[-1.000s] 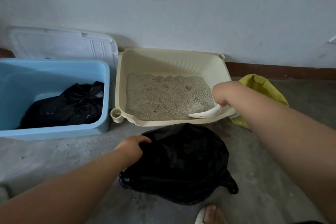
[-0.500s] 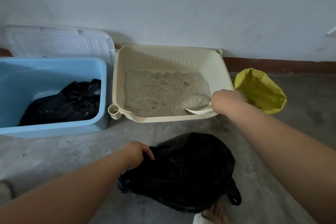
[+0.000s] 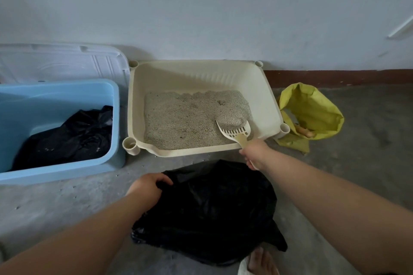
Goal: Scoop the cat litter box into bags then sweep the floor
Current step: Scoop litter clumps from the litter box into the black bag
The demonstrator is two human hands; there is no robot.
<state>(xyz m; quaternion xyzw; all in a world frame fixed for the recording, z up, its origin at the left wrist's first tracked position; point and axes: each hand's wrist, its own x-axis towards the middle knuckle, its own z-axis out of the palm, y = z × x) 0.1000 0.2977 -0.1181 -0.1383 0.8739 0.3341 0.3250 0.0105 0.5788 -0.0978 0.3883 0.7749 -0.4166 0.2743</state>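
A cream litter box (image 3: 266, 96) stands against the wall, with grey litter (image 3: 183, 118) spread over its floor. My right hand (image 3: 253, 153) grips the handle of a cream slotted scoop (image 3: 234, 128) at the box's near right corner. A heap of litter lies on the scoop's blade. In front of the box a black plastic bag (image 3: 212, 212) lies on the floor. My left hand (image 3: 147, 185) holds the bag's upper left edge.
A blue tub (image 3: 55, 98) at left holds another black bag (image 3: 73, 134); its white lid (image 3: 60, 62) leans on the wall behind. A yellow bag (image 3: 312, 109) sits right of the litter box. Loose grains dot the concrete floor (image 3: 55, 196). My foot (image 3: 261, 261) shows at the bottom.
My right hand has pulled back toward me and raised the scoop, now loaded with litter. My left hand has stayed on the black bag's edge.
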